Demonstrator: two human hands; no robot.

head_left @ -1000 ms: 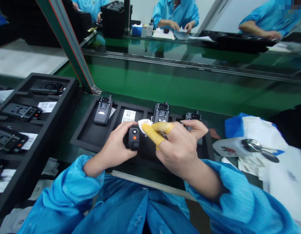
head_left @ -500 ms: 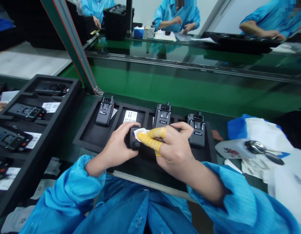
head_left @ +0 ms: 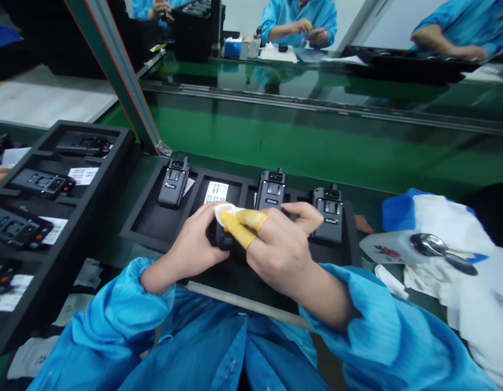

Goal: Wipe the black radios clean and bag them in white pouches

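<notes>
My left hand [head_left: 193, 244] is wrapped round a small black device [head_left: 217, 237] held over a black foam tray [head_left: 153, 225]. My right hand [head_left: 276, 247], with yellow finger cots on two fingers, pinches a small white cloth [head_left: 224, 209] and presses it on the device's top. Most of the device is hidden by both hands. Three black radios stand upright in the tray's slots: one on the left [head_left: 173, 182], one in the middle [head_left: 270, 190], one on the right [head_left: 328, 213]. A white label [head_left: 216, 191] lies in the slot behind my hands.
A second black tray [head_left: 121, 142] at the left holds several devices lying flat with labels. A green conveyor [head_left: 316, 141] runs behind, with a slanted metal post [head_left: 121, 81]. White cloths and a metal spoon [head_left: 434, 247] lie at the right. People in blue coats work across the belt.
My right hand has slid the white cloth leftward across the top of the device, now covering its orange button. My left hand keeps its hold.
</notes>
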